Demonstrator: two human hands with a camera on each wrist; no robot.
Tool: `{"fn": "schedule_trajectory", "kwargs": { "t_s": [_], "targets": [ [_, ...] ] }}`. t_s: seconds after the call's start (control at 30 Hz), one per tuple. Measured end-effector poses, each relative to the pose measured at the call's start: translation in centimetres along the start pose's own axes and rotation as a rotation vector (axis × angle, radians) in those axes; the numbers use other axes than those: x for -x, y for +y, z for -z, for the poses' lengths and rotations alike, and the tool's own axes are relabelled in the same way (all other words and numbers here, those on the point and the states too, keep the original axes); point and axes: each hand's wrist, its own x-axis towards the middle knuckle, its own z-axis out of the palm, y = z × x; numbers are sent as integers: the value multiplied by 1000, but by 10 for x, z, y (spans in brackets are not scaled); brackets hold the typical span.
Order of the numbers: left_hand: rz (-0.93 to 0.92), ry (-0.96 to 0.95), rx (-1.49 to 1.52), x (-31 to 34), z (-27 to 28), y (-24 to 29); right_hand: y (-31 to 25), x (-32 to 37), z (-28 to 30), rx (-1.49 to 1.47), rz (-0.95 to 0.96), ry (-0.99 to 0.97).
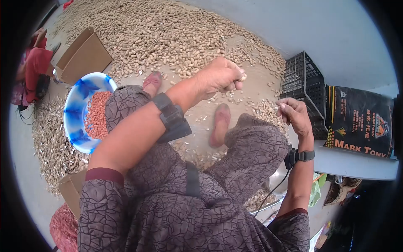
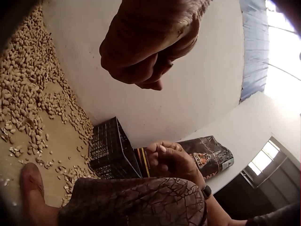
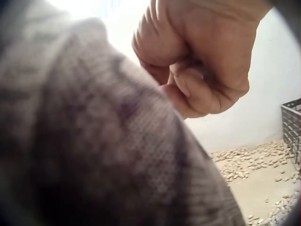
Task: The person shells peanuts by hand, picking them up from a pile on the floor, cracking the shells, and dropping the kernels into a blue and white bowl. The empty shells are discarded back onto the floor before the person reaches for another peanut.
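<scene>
My left hand (image 1: pixel 220 76) is raised over the floor, pinching a pale peanut (image 1: pixel 243 77) between thumb and fingers. In the left wrist view the left hand (image 2: pixel 153 44) shows from its back edge, its fingers curled and the peanut hidden. Lower and to the right, my right hand (image 1: pixel 296 116) is held apart from the left, above the right knee. Its fingers are curled in the right wrist view, where the hand (image 3: pixel 202 56) shows no object; the inside of its grasp is hidden. Unshelled peanuts (image 1: pixel 168 33) cover the floor ahead.
A blue-and-white basin (image 1: pixel 74 113) with reddish kernels (image 1: pixel 97 117) stands by the left leg. Beyond it is a cardboard box (image 1: pixel 86 56). Black crates (image 1: pixel 296 77) and a black printed bag (image 1: pixel 361 122) are at right. Another person (image 1: pixel 35 63) sits at far left.
</scene>
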Motion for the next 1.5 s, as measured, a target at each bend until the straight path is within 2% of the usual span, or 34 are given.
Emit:
{"fn": "schedule_trajectory", "kwargs": {
  "t_s": [0.3,0.57,0.8,0.9,0.93,0.97,1.07,1.2,1.27,1.5],
  "targets": [
    [-21,14,85,-15,-25,-9,-37,-23,-12,-79,78,-152],
    [-187,-38,211,-22,-43,-13,-44,-42,-19,-195,108,-200],
    [-195,-1,300,-28,-48,-11,-44,-56,-27,-327,134,-247],
    [-178,52,196,-30,-45,-7,-39,-62,-26,-384,134,-186],
    [-113,90,135,-27,-42,-5,-36,-65,-25,-388,134,-188],
    [-46,126,74,-24,-40,-3,-31,-68,-24,-446,147,-143],
    [-13,94,143,-10,-30,11,-2,-80,-20,-529,119,-62],
    [1,128,85,4,-18,20,67,-98,-25,-414,-107,42],
    [39,139,158,12,-16,27,114,-106,-30,-317,-194,86],
    [96,125,189,23,-15,44,218,-114,-69,-213,-426,120]
  ]
}}
